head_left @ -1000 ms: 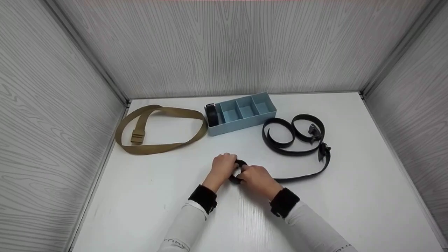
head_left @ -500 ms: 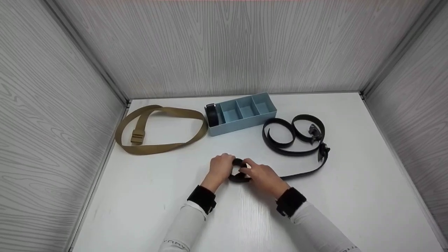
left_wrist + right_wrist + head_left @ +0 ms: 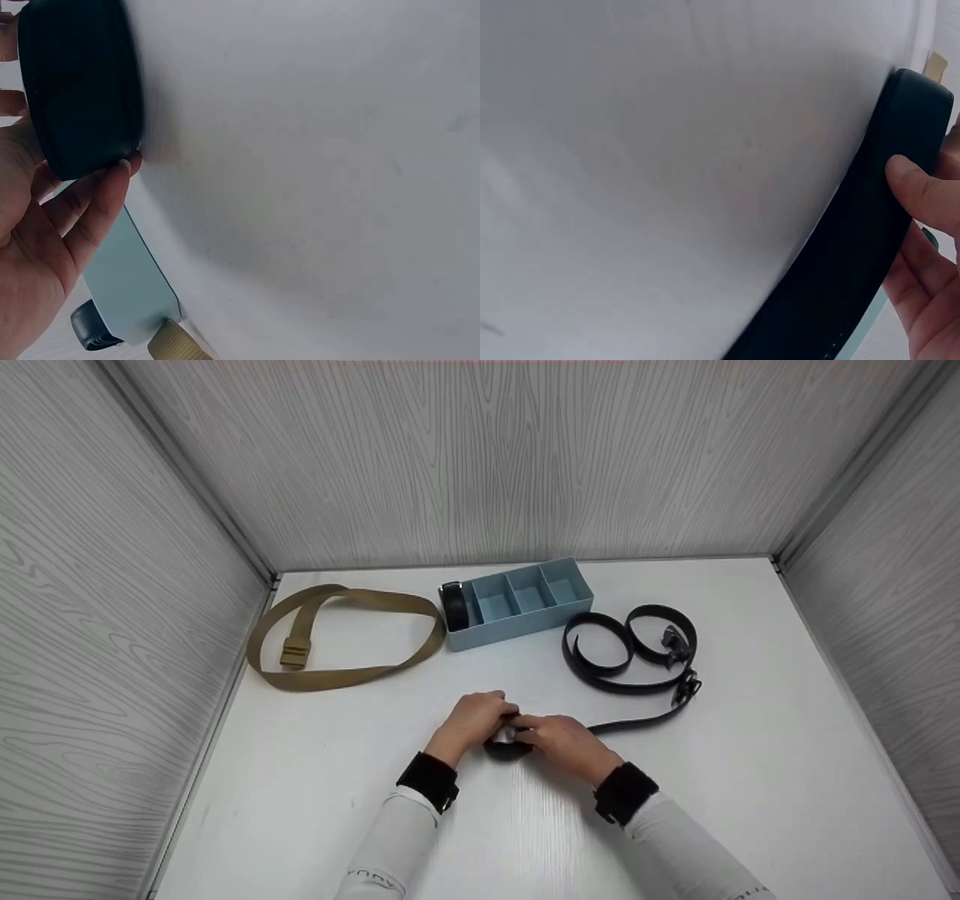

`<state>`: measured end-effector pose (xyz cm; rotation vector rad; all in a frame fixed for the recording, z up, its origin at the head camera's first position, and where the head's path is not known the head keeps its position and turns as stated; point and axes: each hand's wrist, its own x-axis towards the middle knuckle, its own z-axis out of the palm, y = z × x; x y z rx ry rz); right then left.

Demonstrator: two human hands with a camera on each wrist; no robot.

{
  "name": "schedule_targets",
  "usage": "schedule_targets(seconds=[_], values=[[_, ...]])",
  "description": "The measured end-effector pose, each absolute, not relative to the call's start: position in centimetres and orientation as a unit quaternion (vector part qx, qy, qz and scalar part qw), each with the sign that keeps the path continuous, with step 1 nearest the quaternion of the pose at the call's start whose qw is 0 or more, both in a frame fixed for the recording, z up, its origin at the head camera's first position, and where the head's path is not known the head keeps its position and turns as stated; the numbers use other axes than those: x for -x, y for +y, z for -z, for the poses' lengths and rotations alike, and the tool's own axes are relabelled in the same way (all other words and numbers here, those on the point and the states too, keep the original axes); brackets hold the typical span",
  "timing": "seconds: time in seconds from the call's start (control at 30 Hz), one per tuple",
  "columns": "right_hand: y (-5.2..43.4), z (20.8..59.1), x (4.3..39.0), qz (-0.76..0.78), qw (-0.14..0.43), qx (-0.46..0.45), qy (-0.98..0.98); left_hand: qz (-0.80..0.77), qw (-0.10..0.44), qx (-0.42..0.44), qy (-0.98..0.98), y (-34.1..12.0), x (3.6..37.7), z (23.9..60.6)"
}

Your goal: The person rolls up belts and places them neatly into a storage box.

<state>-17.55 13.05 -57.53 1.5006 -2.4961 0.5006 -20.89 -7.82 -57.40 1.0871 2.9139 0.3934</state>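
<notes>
The fingers of the left hand point(image 3: 474, 718) curve round the coil of a smooth black belt point(image 3: 508, 751); those of the right hand point(image 3: 566, 742) pinch its flat strap, thumb outside. The coil sits on the white surface point(image 3: 315, 780), at six o'clock from a blue compartmented tray point(image 3: 517, 628), its free length running out between two and three o'clock.

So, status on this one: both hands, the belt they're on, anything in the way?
Left hand, right hand gripping black belt, near end coiled. Its buckle end by second black belt, contact unclear. Possible snag there.
</notes>
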Motion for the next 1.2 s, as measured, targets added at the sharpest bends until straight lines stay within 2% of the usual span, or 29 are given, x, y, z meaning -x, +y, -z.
schedule_targets(seconds=[0.13,0.33,0.5,0.77,0.97,1.2], values=[[12.6,57.4,17.6,-0.165,0.078,-0.501,-0.846,-0.131,-0.001,-0.338,0.932,-7.6,20.7,57.5],[12.0,57.3,17.5,-0.147,0.066,-0.472,-0.867,-0.142,0.013,-0.258,0.956,-6.9,20.0,57.6],[11.7,57.5,17.2,-0.144,0.088,-0.454,-0.875,-0.172,0.021,-0.164,0.971,-6.8,19.5,57.5],[11.2,57.8,16.8,-0.137,0.124,-0.432,-0.883,-0.228,0.077,-0.062,0.969,-6.2,19.0,56.7],[11.1,58.1,16.7,-0.137,0.125,-0.431,-0.883,-0.222,0.104,-0.029,0.969,-5.6,19.4,56.3],[11.7,58.1,16.7,-0.170,0.073,-0.457,-0.870,-0.203,0.132,-0.036,0.969,-5.4,20.1,55.8]])
